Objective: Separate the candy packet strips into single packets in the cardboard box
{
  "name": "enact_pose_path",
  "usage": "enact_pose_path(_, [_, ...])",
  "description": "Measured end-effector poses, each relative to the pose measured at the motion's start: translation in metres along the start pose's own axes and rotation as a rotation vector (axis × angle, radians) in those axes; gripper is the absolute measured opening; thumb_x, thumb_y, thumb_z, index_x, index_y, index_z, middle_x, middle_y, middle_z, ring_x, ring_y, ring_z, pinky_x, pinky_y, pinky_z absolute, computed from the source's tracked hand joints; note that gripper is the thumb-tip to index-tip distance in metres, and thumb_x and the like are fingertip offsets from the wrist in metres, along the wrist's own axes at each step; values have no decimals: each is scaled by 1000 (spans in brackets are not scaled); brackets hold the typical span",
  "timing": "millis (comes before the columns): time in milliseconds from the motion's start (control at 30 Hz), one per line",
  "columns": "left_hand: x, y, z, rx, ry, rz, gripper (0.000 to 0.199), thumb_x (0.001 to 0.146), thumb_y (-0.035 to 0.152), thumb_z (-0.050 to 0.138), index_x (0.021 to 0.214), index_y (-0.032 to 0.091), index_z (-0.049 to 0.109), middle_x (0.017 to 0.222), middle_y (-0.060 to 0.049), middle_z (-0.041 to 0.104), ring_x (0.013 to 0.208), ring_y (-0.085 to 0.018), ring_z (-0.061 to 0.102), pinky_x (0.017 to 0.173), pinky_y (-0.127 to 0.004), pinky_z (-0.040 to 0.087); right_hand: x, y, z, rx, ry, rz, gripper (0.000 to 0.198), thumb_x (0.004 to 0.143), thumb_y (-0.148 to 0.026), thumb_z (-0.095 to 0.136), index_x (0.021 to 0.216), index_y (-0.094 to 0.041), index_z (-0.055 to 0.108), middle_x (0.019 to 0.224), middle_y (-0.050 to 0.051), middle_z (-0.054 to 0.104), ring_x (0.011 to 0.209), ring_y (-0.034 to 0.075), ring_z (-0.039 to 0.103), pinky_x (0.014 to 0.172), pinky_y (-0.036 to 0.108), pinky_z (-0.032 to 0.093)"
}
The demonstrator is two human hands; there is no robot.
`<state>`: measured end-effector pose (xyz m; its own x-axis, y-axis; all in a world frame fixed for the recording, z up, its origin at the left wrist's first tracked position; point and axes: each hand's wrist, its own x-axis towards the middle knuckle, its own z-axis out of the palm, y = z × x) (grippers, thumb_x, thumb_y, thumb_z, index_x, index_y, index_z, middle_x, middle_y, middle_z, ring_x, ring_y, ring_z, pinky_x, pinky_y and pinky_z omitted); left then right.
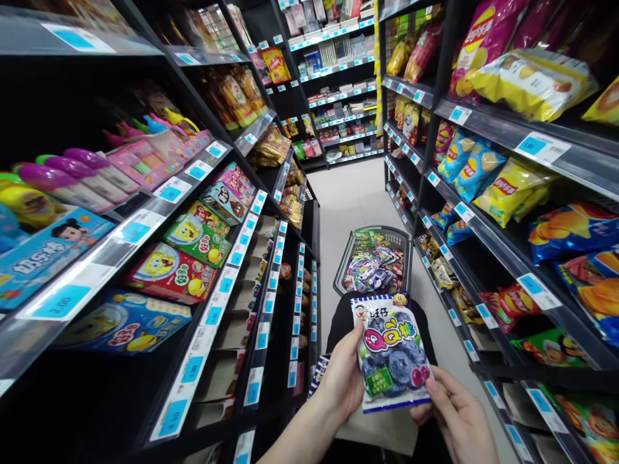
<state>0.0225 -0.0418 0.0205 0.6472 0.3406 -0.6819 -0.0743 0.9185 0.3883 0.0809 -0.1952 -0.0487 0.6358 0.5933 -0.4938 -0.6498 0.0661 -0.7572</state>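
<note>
Blueberry candy packet [394, 351], held two-handed.
Left hand [344, 370] clamps its left edge; right hand [454, 412] pinches its lower right corner. Farther off, grey basket [409, 258] contains small packets [374, 267].

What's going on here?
A person holds up a candy packet with blueberries pictured on its front: the left hand grips its left edge, the right hand its lower right corner. Just beyond it, a grey basket full of small packets stands on the aisle floor. Boxes sit along the left side, chip bags along the right.
</note>
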Motion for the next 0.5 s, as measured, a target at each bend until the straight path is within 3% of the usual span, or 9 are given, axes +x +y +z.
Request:
enact_pose_path(100, [1,0,0,47,40,-4,49,96,38,48,128,1,55,111,-21,71,111,-33,64,101,-45,45,1,0,-3,-22,-54,30,39,72,-49,75,94,-18,72,59,4,72,49,15,64,54,23,52])
enact_pose_path(167, [1,-1,-2,117,24,49,51,92,38,56,130,4,53,120,-21,66,117,-34,59,102,-45,44,-4,0,-2,-105,0,-14,40,74,-53,71,94,-18,72,63,5,74,51,18,66,54,24,54])
enact_pose_path(233, [1,-5,-7,242,1,191,63,83,35,70,136,13,47,136,-18,56,126,-34,51,103,-42,43,-10,-1,4,-327,183,-208,36,79,-52,66,95,-20,74,68,5,76,55,20,70,56,24,55])
enact_pose_path(300, [0,-11,-11,396,-54,331,80,70,32,83,139,20,45,147,-15,44,133,-33,41,100,-38,44,-13,-5,13,-664,337,-577,25,85,-39,62,99,-21,75,76,6,78,63,21,73,63,24,56])
enact_pose_path(333, [-1,-14,-13,455,-116,342,85,63,31,87,137,22,46,148,-14,43,134,-33,40,97,-36,45,-14,-8,18,-841,308,-793,22,88,-30,60,102,-21,74,78,6,78,65,21,74,64,25,56])
enact_pose_path(400, [-2,-19,-15,497,-260,257,81,59,31,89,131,21,53,139,-14,53,127,-33,47,93,-33,46,-11,-15,27,-1111,74,-1154,26,89,-14,53,104,-18,73,77,7,76,64,21,73,63,28,56])
enact_pose_path(433, [-2,-21,-14,479,-314,196,73,61,30,88,126,19,57,129,-13,61,120,-31,54,90,-31,46,-10,-19,29,-1182,-68,-1260,28,88,-10,50,103,-16,73,76,8,75,63,22,72,61,30,57])
enact_pose_path(500, [-2,-23,-13,420,-330,108,54,66,27,84,115,17,64,109,-10,70,102,-24,64,82,-26,47,-8,-23,30,-1199,-271,-1342,28,86,-6,49,102,-13,71,78,9,75,68,22,72,64,31,58])
